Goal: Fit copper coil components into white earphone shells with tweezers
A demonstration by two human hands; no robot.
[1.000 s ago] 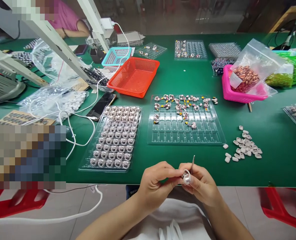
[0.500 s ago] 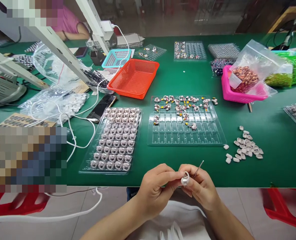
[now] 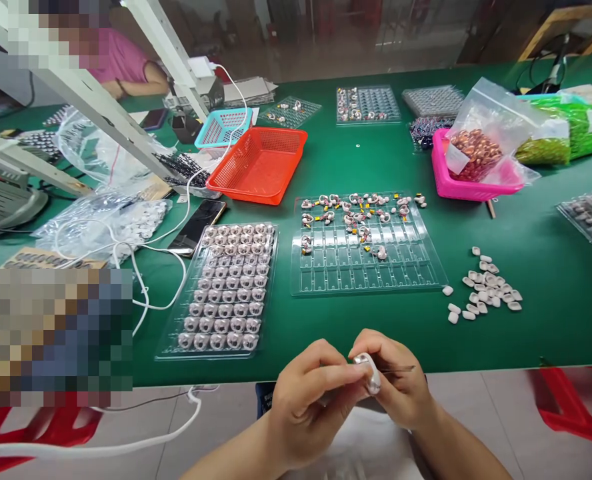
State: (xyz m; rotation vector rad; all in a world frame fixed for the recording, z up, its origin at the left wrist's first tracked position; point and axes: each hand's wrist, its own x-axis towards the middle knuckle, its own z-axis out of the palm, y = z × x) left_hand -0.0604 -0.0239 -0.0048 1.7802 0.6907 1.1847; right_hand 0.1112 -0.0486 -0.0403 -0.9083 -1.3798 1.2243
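At the table's front edge, my left hand [image 3: 319, 393] pinches a small white-and-silver curved earbud [image 3: 367, 373] between thumb and fingers. My right hand [image 3: 401, 380] closes on its other side, thumb against it. A thin metal tool, perhaps tweezers [image 3: 401, 369], sticks out rightward from the right fingers; its other end is hidden. Beyond the hands lies a clear tray [image 3: 321, 280] with earbud parts, some with yellow tabs, in its far rows. To the left, another tray [image 3: 271, 280] is filled with rows of shiny rounded parts. Loose white caps [image 3: 493, 287] lie in a pile to the right.
A red basket [image 3: 261, 175] and a blue basket [image 3: 223, 127] stand behind the trays. Left of them are a phone [image 3: 199, 225], a white cable [image 3: 179, 283] and plastic bags. A pink basket [image 3: 471, 190] holds a bag of copper-coloured parts. A co-worker's arm [image 3: 146, 83] rests far left.
The earbud has been turned between my fingers, so its white curved side shows differently. The metal tool has swung from pointing upward to nearly level. The whole view has shifted slightly.
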